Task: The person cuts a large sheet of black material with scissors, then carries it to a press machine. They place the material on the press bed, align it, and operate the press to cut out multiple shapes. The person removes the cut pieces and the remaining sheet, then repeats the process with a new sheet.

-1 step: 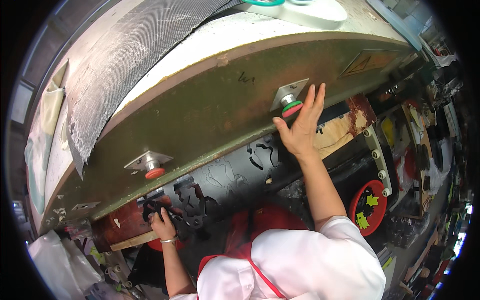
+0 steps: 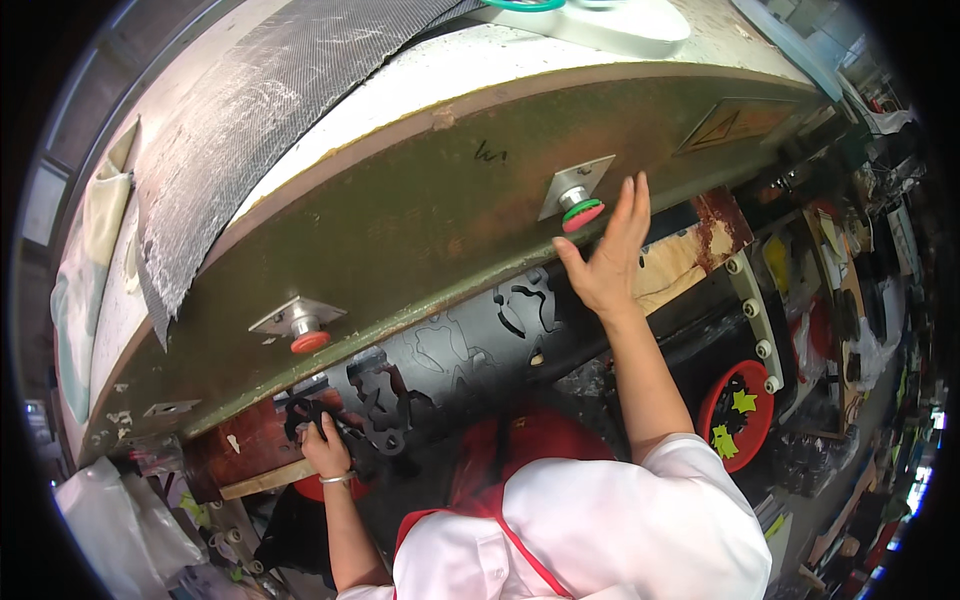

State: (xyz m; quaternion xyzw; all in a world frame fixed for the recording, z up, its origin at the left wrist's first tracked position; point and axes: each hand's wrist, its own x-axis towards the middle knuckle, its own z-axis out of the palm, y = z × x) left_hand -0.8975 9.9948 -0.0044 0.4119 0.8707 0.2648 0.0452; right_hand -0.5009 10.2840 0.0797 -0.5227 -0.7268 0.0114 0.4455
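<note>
My right hand [image 2: 612, 262] is raised with its fingers stretched and apart. It is just right of a push button [image 2: 582, 212] with a green and pinkish-red head, and holds nothing. At the lower left my left hand [image 2: 327, 450] has its fingers closed on a black cut-out piece [image 2: 303, 412] at the machine's opening. Part of that piece is hidden by the fingers. Right of it lies a black sheet [image 2: 435, 350] with curved shapes cut into it and several gaps showing reddish board. A red push button [image 2: 310, 340] sits on the green machine front [image 2: 400, 230], above my left hand.
Grey woven cloth [image 2: 270, 110] drapes over the machine's white top, where a white rounded object [image 2: 625, 28] rests. At right stand a red basin [image 2: 728, 452] holding yellow-green and black pieces, and a rail with rollers [image 2: 752, 310]. Clear plastic bags [image 2: 120, 520] hang at lower left.
My right hand has shifted slightly down and away from the green and red button, its fingers a little closer together. My left hand stays on the black cut-out piece.
</note>
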